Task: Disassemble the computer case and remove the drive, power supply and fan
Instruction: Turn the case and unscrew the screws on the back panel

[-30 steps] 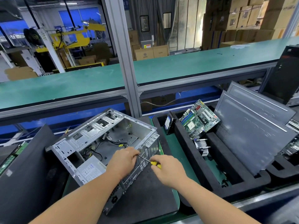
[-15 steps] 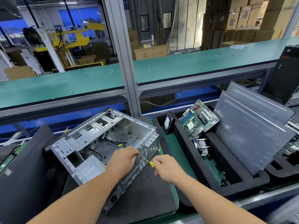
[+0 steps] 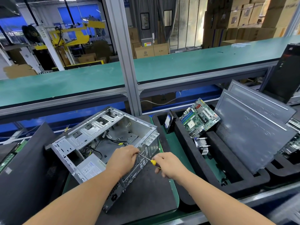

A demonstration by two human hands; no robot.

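Observation:
An open grey computer case (image 3: pixel 90 135) lies on its side on a black mat, open side up. Its power supply (image 3: pixel 90 169) with a white label sits in the near left corner, with loose cables beside it. My left hand (image 3: pixel 123 159) rests on the case's rear edge, fingers curled over the rim; it hides the fan area. My right hand (image 3: pixel 168 164) grips a screwdriver (image 3: pixel 151 161) with a yellow and black handle. Its shaft points left to the rear panel, right by my left fingers. A removed drive (image 3: pixel 168 122) stands in the foam tray on the right.
A black foam tray (image 3: pixel 191 153) to the right holds a motherboard (image 3: pixel 199 118), a heatsink (image 3: pixel 203 144) and grey side panels (image 3: pixel 253 127). A dark panel (image 3: pixel 22 172) leans at the left. An aluminium post (image 3: pixel 128 75) rises behind the case, in front of a green shelf (image 3: pixel 178 64).
My right hand with the screwdriver has shifted slightly up and left toward the rear panel. My left hand stays on the case edge.

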